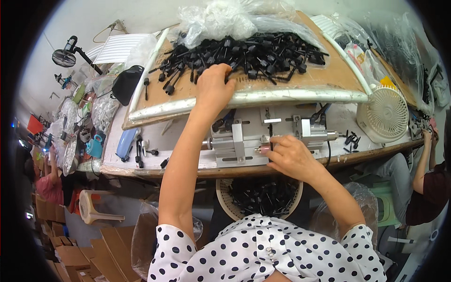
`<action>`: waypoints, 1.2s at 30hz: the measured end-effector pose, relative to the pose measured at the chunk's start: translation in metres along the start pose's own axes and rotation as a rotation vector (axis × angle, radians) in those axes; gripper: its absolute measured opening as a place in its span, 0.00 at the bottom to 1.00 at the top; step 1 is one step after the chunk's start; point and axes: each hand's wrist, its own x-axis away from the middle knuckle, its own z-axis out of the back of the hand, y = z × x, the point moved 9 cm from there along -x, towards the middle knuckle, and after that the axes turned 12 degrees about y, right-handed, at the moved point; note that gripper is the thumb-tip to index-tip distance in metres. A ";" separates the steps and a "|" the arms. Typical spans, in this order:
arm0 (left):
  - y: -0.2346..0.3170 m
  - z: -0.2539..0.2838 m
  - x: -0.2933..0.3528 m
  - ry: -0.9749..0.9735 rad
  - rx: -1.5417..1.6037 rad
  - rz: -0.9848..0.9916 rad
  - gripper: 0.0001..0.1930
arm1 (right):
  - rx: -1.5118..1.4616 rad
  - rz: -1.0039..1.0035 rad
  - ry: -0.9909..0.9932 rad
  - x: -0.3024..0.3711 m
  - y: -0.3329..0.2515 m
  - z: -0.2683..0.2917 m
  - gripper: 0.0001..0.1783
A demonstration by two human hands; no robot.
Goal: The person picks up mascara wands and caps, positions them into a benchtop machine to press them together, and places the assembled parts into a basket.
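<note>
My left hand [215, 84] reaches to the near edge of a heap of black capped brush wands [244, 54], which look like mascara wands. Its fingers are curled among the pieces, and the fingertips are partly hidden. At the metal bench fixture [238, 143], my right hand [293, 157] has thumb and forefinger closed at a thin upright black wand [271, 129]. A small pink part [264, 149] of the fixture shows beside those fingers. The heap lies on a cardboard-covered board [183, 96] with a white rim, raised above the bench.
Below the bench edge stands a basket [220, 197] holding many black wands. A white fan [383, 113] is at the right, near several loose black pieces [351, 140]. On the left lie a blue tool [126, 143] and more black pieces [139, 151]. Another person [427, 188] works at far right.
</note>
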 end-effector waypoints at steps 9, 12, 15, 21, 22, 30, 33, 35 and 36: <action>0.039 0.044 0.025 0.147 0.238 -0.064 0.09 | 0.022 -0.017 -0.120 -0.007 0.001 -0.005 0.17; 0.047 0.071 0.074 0.219 0.350 0.039 0.04 | -0.080 -0.011 -0.123 -0.014 -0.011 0.006 0.15; 0.048 0.071 0.125 0.179 0.428 0.239 0.06 | -0.296 -0.031 -0.182 -0.027 -0.012 0.032 0.13; 0.080 0.013 0.179 0.013 0.476 0.257 0.12 | -0.177 -0.242 0.161 -0.118 0.070 0.070 0.09; 0.089 0.005 0.178 -0.006 0.434 0.164 0.13 | -0.020 -0.224 0.199 -0.133 0.080 0.067 0.11; 0.105 -0.022 0.172 -0.127 0.265 0.088 0.15 | 0.460 -0.348 -0.229 -0.149 0.116 0.016 0.10; 0.110 -0.023 0.169 -0.131 0.247 0.039 0.15 | 0.374 -0.407 -0.157 -0.138 0.123 0.039 0.17; 0.110 -0.023 0.169 -0.124 0.253 0.040 0.16 | 0.241 -0.449 -0.028 -0.134 0.128 0.055 0.16; 0.108 -0.024 0.170 -0.125 0.262 0.060 0.16 | 0.168 -0.462 0.043 -0.132 0.130 0.060 0.16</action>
